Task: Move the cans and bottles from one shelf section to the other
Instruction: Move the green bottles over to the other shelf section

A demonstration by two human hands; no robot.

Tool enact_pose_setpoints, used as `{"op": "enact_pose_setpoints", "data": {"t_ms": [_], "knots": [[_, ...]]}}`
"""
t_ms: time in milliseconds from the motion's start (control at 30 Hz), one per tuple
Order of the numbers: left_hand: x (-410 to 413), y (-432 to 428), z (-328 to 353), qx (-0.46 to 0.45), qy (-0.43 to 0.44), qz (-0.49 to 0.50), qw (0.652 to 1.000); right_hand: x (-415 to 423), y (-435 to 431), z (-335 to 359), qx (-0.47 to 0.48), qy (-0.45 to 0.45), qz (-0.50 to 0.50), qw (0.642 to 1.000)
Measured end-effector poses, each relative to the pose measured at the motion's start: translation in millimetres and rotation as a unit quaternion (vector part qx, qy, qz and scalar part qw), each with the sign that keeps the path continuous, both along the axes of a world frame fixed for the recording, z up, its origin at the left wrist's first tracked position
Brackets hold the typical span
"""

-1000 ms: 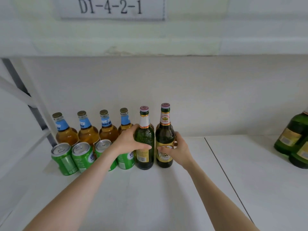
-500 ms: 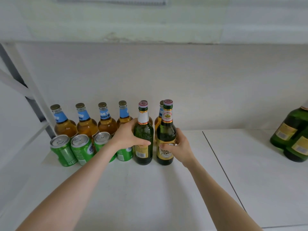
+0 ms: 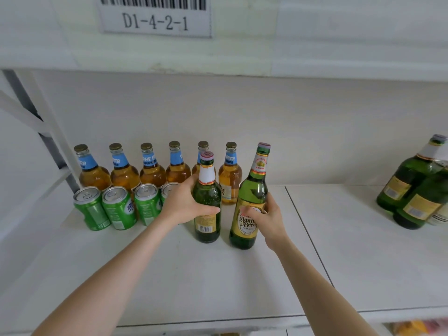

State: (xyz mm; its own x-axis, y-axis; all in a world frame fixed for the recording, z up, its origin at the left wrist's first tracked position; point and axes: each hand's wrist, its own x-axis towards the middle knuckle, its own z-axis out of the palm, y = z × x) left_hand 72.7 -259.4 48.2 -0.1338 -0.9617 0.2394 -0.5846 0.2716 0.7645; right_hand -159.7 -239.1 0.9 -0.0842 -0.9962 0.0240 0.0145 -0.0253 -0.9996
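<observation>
— Hands first, please: how do they lie?

— Both bare arms reach forward over the white shelf board (image 3: pixel 169 275). The left hand (image 3: pixel 186 202) is curled round the body of a dark green beer bottle (image 3: pixel 208 197), with the thumb across the front of the glass and the other fingers behind it. This bottle stands upright.

— And the right one?

— The right hand (image 3: pixel 269 219) grips a green Yanjing Beer bottle (image 3: pixel 252 190) from the right side, at the height of its gold label. The thumb lies on the label, and the other fingers are mostly hidden behind. This bottle is tilted, with its cap leaning to the right. Whether its base touches the board, I cannot tell.

— Where are these two among the others?

— They are near each other but apart, in front of a row of six amber bottles with blue neck labels (image 3: pixel 152 173). That row stands along the back wall (image 3: pixel 266 129). Four green cans (image 3: pixel 118 207) stand before the row, at the left. The left hand hides part of the fourth one.

— The shelf itself?

— It is white, and a thin seam (image 3: pixel 305 229) divides the left section from the right section (image 3: pixel 351 238). Both held bottles are left of the seam. On the right section, at the edge of the view, some large green bottles (image 3: pixel 409 180) stand close together. Above, on the front of the upper shelf, a barcode label (image 3: pixel 155 20) reads D1-4-2-1. At the left is a grey and white upright (image 3: pixel 36 132).
</observation>
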Motion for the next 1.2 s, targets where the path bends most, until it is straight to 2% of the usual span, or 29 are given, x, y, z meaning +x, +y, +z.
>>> {"op": "enact_pose_setpoints", "data": {"t_ms": [167, 400, 533, 900, 1200], "knots": [[-8, 11, 1, 0.038, 0.037, -0.013, 0.998, -8, 13, 0, 0.010, -0.009, -0.017, 1.000], [-8, 33, -8, 0.105, 0.156, -0.004, 0.982, -16, 34, -2, 0.017, -0.022, -0.026, 0.999], [-11, 43, -15, 0.127, 0.196, 0.000, 0.972, -21, 45, -1, 0.020, -0.024, -0.029, 0.999], [-51, 80, -11, 0.140, 0.228, 0.004, 0.964, -58, 82, 1, 0.019, -0.042, -0.030, 0.998], [-116, 142, -7, 0.147, 0.244, -0.004, 0.959, -123, 136, 12, 0.013, -0.042, -0.033, 0.998]]}}
